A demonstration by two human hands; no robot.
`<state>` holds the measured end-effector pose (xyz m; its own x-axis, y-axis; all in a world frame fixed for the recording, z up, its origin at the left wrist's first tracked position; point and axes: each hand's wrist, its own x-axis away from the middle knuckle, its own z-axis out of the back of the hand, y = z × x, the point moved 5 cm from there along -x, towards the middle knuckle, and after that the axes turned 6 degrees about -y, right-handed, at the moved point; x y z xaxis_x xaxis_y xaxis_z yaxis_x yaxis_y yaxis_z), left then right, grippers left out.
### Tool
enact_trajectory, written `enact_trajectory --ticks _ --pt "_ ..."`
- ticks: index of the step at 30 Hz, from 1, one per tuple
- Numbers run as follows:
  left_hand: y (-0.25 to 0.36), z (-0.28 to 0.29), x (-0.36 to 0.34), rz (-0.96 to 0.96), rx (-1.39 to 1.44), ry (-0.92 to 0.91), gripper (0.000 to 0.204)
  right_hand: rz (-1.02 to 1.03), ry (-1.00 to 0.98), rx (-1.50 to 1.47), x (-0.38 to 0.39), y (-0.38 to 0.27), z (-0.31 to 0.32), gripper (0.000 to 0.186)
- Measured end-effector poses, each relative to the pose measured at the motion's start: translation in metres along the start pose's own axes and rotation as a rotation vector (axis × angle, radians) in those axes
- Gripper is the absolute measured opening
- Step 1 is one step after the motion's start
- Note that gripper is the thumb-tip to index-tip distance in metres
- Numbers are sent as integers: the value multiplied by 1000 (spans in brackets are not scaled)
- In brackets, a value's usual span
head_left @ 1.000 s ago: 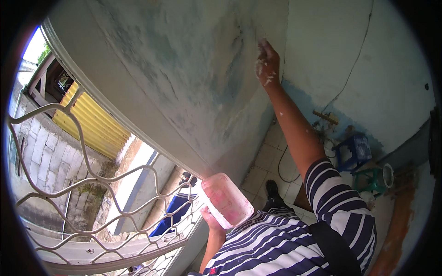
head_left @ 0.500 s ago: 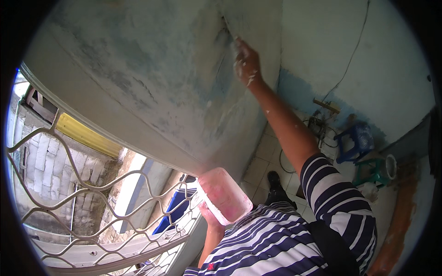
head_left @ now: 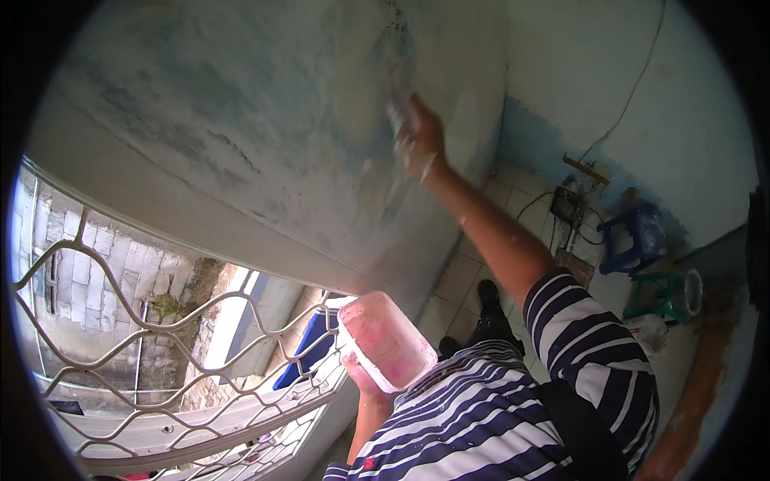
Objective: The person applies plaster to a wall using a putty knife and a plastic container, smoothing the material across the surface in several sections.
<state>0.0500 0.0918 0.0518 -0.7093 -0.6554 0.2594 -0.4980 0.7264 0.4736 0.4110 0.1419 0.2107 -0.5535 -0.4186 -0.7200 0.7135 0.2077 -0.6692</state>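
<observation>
Gripped in my left hand (head_left: 367,370) is a pink plastic tub (head_left: 387,341), held tilted beside the window grille, with pale residue inside. My right hand (head_left: 421,140) is raised against the patchy plastered wall (head_left: 241,96), its fingers closed on a pale hand tool (head_left: 401,104) that is smeared by motion. White paste coats the knuckles and wrist. Dark marks and cracks run over the wall around and above that hand.
A white metal grille (head_left: 160,329) covers the window at the lower left. At the right are a blue stool (head_left: 630,240), a green stool (head_left: 650,297) with a bucket (head_left: 690,293), a wooden piece (head_left: 585,170), cables and equipment (head_left: 565,204) by the tiled floor (head_left: 457,309).
My right hand has moved leftward along the wall, first rising slightly, then dropping lower. The view has shifted, showing more wall and less of the window. The tub stays in my left hand.
</observation>
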Motion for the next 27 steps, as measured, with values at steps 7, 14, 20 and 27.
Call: enact_trajectory --ticks 7,14,20,27 --pt "4 19 9 -4 26 -3 69 155 -289 -185 177 -47 -27 29" --pt "1 20 14 24 28 -34 66 -159 -89 -123 42 14 -23 41" --pt "10 22 18 -29 132 -1 67 48 -293 -341 183 -60 -40 53" --pt "12 -8 18 -31 65 -118 60 -419 -69 -335 42 51 2 49"
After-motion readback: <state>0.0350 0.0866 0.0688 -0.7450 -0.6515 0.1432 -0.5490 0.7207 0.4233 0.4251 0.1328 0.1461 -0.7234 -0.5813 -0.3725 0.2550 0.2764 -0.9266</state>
